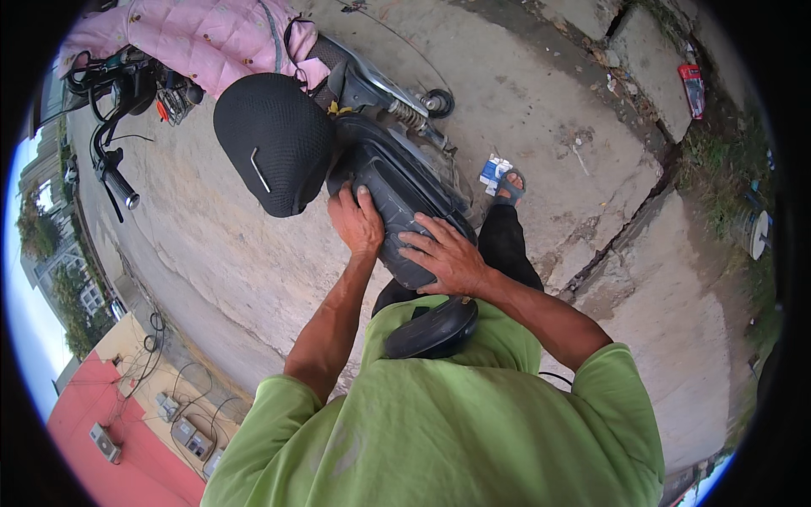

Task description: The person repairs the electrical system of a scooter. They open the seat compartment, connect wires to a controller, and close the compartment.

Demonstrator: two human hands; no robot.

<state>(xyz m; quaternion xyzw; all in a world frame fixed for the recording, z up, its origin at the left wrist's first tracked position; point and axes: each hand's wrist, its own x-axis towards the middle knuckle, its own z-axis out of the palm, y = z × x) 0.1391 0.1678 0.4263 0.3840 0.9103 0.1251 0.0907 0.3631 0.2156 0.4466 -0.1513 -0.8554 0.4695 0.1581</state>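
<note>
A black plastic body panel (380, 173) lies on the rear of a scooter, behind its black mesh-covered saddle (274, 127). On the panel's left edge rests my left hand (356, 221), thumb and fingers apart against the plastic. My right hand (452, 256) lies over its near right part with the fingers spread. A bent metal hex key (260, 171) sits on the saddle, a short way left of my left hand. Close to my body is a black padded backrest (432, 329). The panel's underside is hidden.
A pink quilted cover (198, 38) drapes over the scooter's front, near the handlebar grip (122, 188). A shock absorber (414, 118) shows at its right side. A blue-and-white box (494, 171) lies by my foot. Cracked concrete slabs and a red packet (692, 90) are farther right.
</note>
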